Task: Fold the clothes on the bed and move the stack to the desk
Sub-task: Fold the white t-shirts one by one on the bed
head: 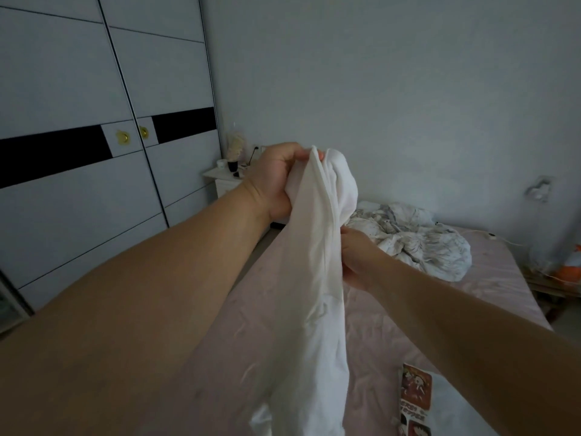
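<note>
A white garment (311, 294) hangs in a long bunched column above the pink bed (393, 309). My left hand (276, 180) is raised and grips the garment's top end. Lower down and to the right, my right hand (358, 259) pinches the cloth at its side edge. The garment's lower part drops out of view at the bottom. Part of another garment with a red cartoon print (415, 394) lies on the bed near the front, under my right forearm.
A crumpled white and grey quilt (418, 240) lies at the bed's far end. A wardrobe with sliding doors (94, 152) fills the left side. A white nightstand (223, 180) with small items stands in the corner. Low clutter (562, 272) sits at the bed's right.
</note>
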